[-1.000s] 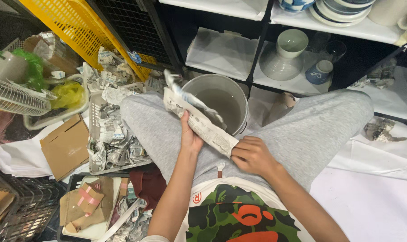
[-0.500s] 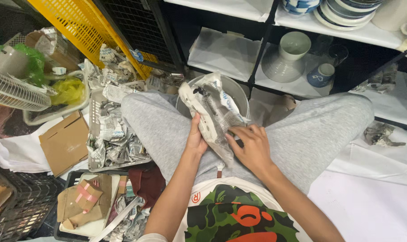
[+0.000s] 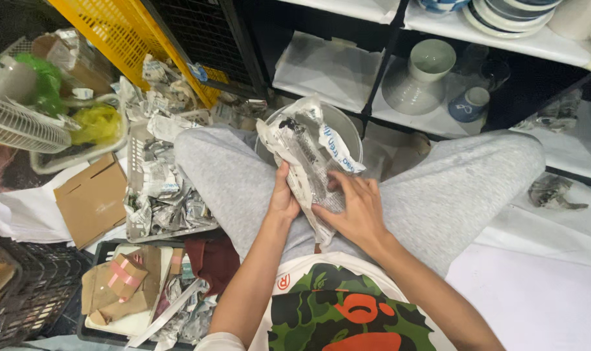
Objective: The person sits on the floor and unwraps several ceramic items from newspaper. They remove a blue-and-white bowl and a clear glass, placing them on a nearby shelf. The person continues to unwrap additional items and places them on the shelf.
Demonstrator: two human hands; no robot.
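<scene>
Both hands, left hand (image 3: 284, 198) and right hand (image 3: 354, 211), have fingers pressed around the newspaper bundle (image 3: 308, 156); unwrapping looks underway, peeling paper next.

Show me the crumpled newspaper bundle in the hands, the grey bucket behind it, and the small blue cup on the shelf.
crumpled newspaper bundle (image 3: 306, 156), head view, middle of the printed wrap.
grey bucket (image 3: 347, 127), head view, right rim.
small blue cup (image 3: 468, 105), head view, its side.
</scene>
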